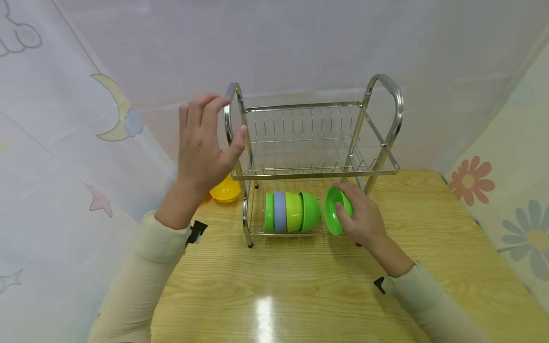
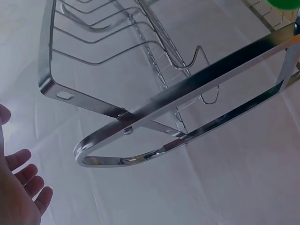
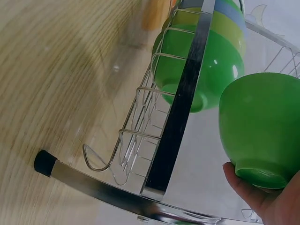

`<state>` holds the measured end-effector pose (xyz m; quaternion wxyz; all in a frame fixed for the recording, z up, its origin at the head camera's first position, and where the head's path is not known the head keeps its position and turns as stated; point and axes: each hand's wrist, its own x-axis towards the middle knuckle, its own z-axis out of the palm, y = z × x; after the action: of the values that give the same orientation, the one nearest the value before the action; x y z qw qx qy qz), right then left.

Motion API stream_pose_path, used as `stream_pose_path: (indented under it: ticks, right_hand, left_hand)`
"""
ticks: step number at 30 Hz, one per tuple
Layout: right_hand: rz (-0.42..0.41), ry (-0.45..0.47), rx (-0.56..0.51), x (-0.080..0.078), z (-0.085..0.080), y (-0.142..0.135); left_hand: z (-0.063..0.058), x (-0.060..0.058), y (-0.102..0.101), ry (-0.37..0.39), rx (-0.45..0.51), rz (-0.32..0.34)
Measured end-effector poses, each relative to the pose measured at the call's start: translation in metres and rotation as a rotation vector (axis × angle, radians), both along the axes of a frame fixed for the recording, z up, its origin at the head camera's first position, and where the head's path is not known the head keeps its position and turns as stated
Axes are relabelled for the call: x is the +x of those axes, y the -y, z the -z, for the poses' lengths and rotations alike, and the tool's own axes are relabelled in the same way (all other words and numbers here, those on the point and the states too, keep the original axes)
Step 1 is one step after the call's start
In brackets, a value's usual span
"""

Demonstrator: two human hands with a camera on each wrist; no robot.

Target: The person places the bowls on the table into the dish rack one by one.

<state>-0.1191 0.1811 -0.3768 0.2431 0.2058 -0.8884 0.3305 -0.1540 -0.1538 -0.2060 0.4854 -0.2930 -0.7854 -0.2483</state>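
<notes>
A green bowl [image 1: 331, 212] is in my right hand [image 1: 364, 219], gripped by the rim with the thumb inside it, at the right end of the lower shelf of a metal dish rack [image 1: 296, 176]. The right wrist view shows the bowl's outside and foot [image 3: 260, 176]. To its left, a row of nested bowls lies on its side on that shelf: a green one [image 1: 269, 213], a blue-grey one [image 1: 280, 213], a yellow-green one [image 1: 294, 213] and another green one [image 1: 311, 213]. My left hand [image 1: 199, 147] is raised beside the rack's upper left handle, holding nothing, its fingers loosely bent.
Behind the rack's left leg, a yellow bowl [image 1: 226, 191] sits on the wooden table [image 1: 300, 290], partly hidden by my left arm. The upper wire shelf [image 1: 300, 126] overhangs the bowls. A printed cloth [image 1: 163, 57] hangs behind and at both sides.
</notes>
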Motion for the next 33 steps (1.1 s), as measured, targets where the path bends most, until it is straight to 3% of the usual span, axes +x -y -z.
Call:
stream_pose_path:
  ticks: [8,19,33]
  right_hand:
    - [0.021,0.081,0.129,-0.010,0.005,0.002]
    - [0.029,0.193,0.180,-0.021,0.015,0.012]
    - [0.004,0.235,0.217,-0.030,0.027,0.020]
  left_hand:
    - [-0.010,-0.028,0.001,0.134,-0.104,-0.104]
    - [-0.020,-0.050,0.005,0.491,-0.138,-0.222]
    - [-0.022,-0.058,0.001,0.607,-0.181,-0.252]
